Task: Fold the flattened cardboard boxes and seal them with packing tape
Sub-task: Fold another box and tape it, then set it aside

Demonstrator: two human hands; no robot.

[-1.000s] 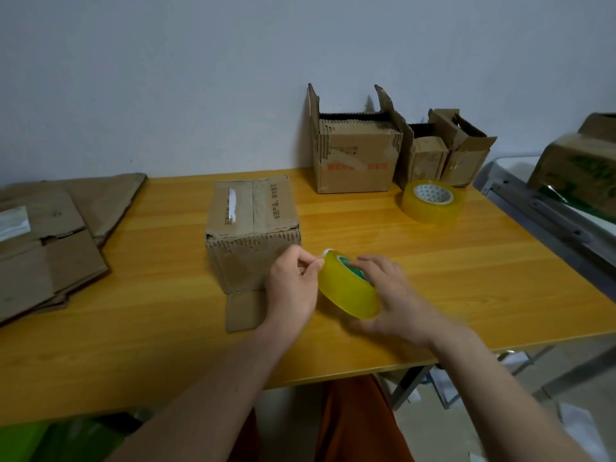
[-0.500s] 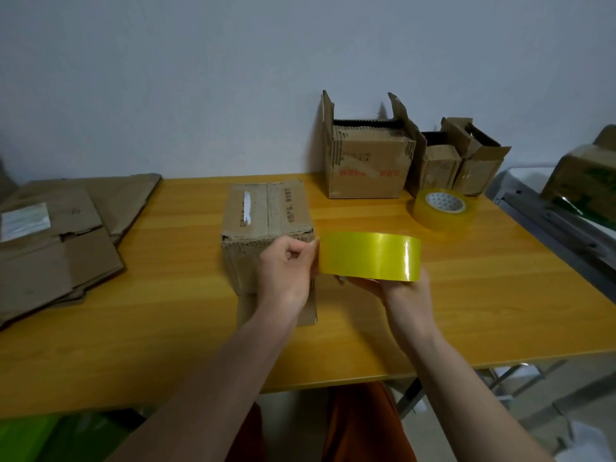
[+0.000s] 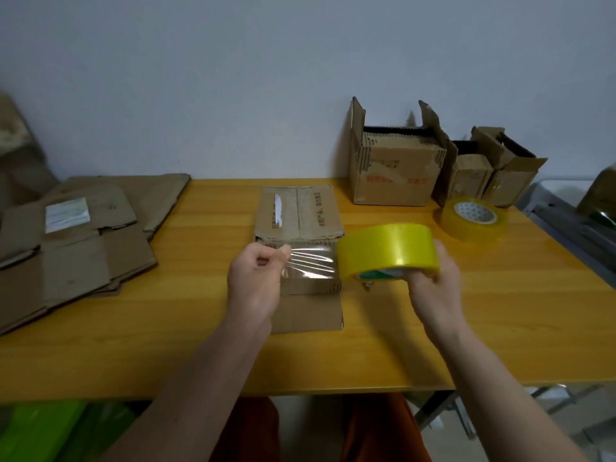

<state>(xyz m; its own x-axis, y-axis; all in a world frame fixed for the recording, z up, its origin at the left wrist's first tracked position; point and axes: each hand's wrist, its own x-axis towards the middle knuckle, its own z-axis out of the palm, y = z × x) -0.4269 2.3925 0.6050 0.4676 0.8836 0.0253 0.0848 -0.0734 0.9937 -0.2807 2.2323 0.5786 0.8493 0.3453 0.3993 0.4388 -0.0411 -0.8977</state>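
Head view: the right hand [image 3: 433, 278] grasps a yellow tape roll [image 3: 386, 251] above the wooden table [image 3: 200, 345], while the left hand [image 3: 256, 281] pinches the clear tape strip [image 3: 308, 263] pulled out from it. Both hover in front of a small folded cardboard box [image 3: 298, 211]. Flattened boxes [image 3: 76, 235] lie at left, a second roll [image 3: 473, 218] sits at right

Glossy tape roll [image 3: 388, 251], matt cardboard box [image 3: 300, 211]

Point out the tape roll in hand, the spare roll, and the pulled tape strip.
held tape roll [image 3: 388, 250], head view, outer yellow face
spare tape roll [image 3: 473, 220], head view, side wall
tape strip [image 3: 310, 263], head view, mid-span
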